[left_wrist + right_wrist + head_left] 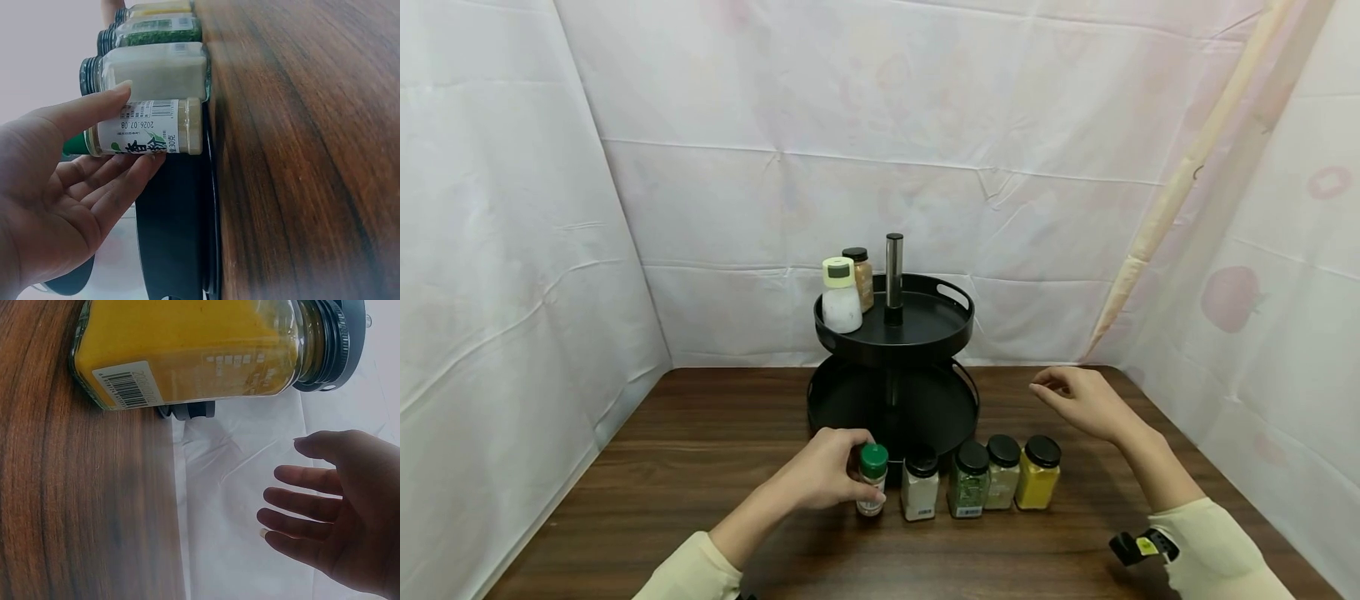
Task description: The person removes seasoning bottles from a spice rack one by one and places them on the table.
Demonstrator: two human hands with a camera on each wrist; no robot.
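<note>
My left hand (831, 471) pinches a small green-capped spice bottle (873, 469) between thumb and fingers, at the left end of a row of jars. In the left wrist view the bottle (147, 127) has a printed white label and pale powder near its base. Right beside it is a black-lidded jar of whitish powder (921, 492). My right hand (1086, 402) hovers with nothing in it, behind and to the right of a jar of yellow powder (1037, 483). Its fingers (303, 505) are spread and loosely bent in the right wrist view.
A two-tier black round rack (891, 354) stands behind the row. Its top tier holds a white container with a pale yellow lid (840, 300) and a brown-filled jar (863, 287). A green herb jar (968, 487) and a pale green jar (1002, 479) stand mid-row on the wooden table (700, 450).
</note>
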